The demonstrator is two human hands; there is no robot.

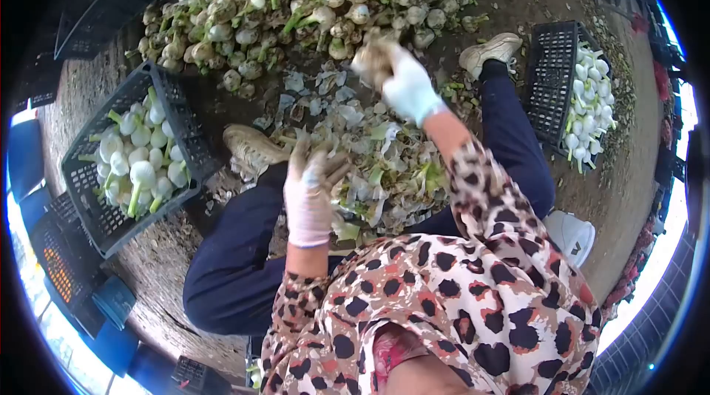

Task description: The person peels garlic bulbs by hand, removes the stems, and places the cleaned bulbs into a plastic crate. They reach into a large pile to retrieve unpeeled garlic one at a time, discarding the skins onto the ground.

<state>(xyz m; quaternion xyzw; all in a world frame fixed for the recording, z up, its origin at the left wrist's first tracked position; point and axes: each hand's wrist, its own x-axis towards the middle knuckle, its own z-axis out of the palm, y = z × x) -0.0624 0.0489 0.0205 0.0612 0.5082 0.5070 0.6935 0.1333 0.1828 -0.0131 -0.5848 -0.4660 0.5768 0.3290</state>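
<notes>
My left hand (309,191), in a white glove with dirty fingertips, is open above a heap of papery peels (370,151). Its fingers are spread, and no object shows in it. My right hand (403,84), gloved the same way, reaches to the front edge of a large pile of soil-stained bulbs (325,14) that look like fresh garlic with cut green stems. Its brown-smeared fingers are blurred, so whether a bulb is in them cannot be made out.
A dark plastic crate (151,228) with clean white bulbs (142,173) stands tilted at the left. At the right is another crate (551,84), with white bulbs (589,103) beside it. My shoes (251,147) flank the peels. Blue containers (115,302) sit at the lower left.
</notes>
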